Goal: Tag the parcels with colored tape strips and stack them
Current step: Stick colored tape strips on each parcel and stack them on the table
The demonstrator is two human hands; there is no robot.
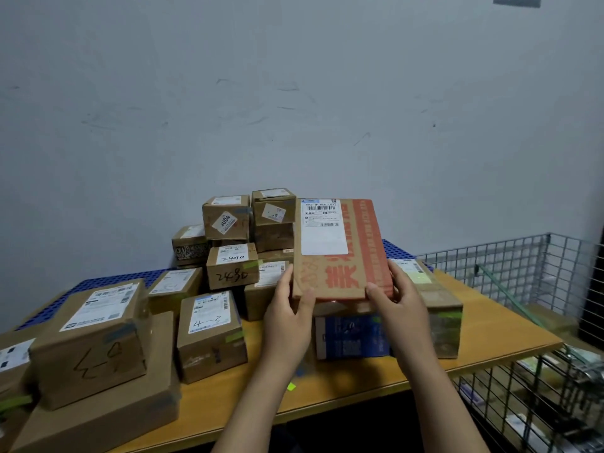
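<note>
Above the table (pixel 425 371), red-printed parcel (pixel 340 253) gripped by left hand (pixel 287 308) and right hand (pixel 400 305)

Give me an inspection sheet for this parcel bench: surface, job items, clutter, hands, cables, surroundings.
Surface: wooden table, with a blue perforated mat at its back edge.
Job's things: flat red-printed parcel held upright above a blue-printed box; small boxes piled at the rear, one marked 2490; box marked 4-3 in front; large box on a flat carton at left. Green tape strips show on several boxes.
Clutter: small green scrap on the table near the front edge.
Hands: left hand and right hand grip the red-printed parcel's lower corners.
Cables: nothing seen.
Surroundings: scuffed grey wall; wire mesh cage at right.
</note>
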